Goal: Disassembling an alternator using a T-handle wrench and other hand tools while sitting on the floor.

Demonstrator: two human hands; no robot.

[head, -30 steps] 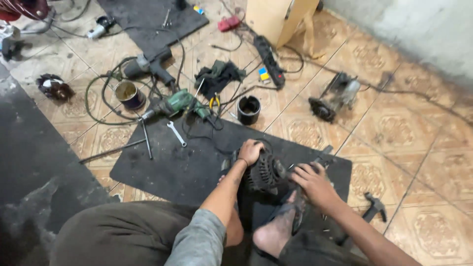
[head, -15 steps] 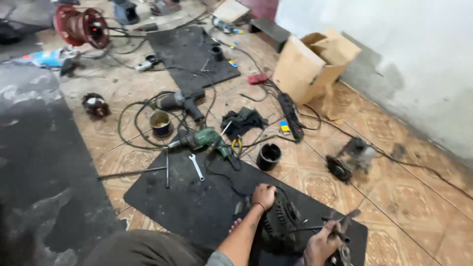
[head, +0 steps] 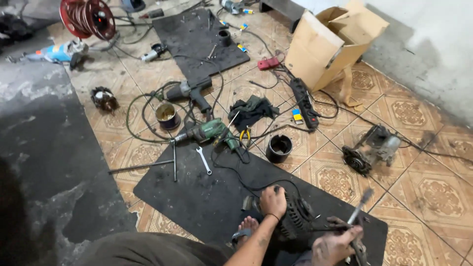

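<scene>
Left hand [head: 273, 201]: fingers closed over dark ribbed metal alternator [head: 295, 219], on black rubber mat [head: 197, 197] at 6 o'clock. Right hand [head: 335, 246]: fingers gripping grey metal tool [head: 358, 207].

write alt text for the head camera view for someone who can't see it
A person sitting on a tiled floor steadies a dark alternator-like motor part on a black rubber mat with the left hand, while the right hand holds a slim tool. Scattered beyond are a green power drill, a wrench, a power strip and a cardboard box.
</scene>
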